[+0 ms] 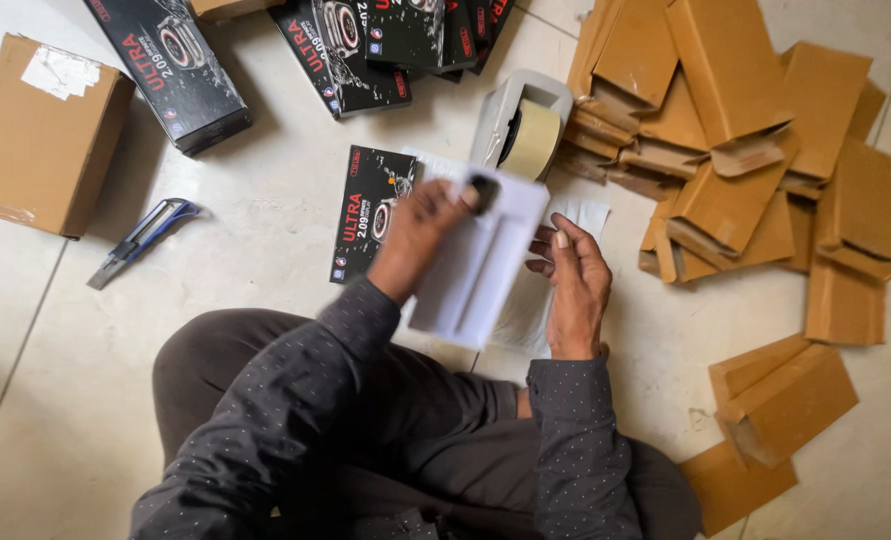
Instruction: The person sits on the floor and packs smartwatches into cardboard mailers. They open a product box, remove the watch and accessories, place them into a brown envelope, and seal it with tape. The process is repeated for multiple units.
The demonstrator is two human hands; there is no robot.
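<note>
White sheet of paper (pixel 476 265) is pinched by its top edge in the left hand (pixel 416 235), held above the tiled floor (pixel 256 210); the right hand (pixel 576 285) hovers just beside it, fingers loosely open, gripping nothing. Beyond them a tape dispenser (pixel 521 125) stands on the floor, with flattened brown cartons (pixel 746 150) toward its right edge and black boxes (pixel 366 45) along the far edge.

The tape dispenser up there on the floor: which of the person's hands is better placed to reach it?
Probably the right hand. It looks free, fingers open, just below the tape dispenser. The left hand is busy gripping the white tray, so it would have to let go first.
</note>
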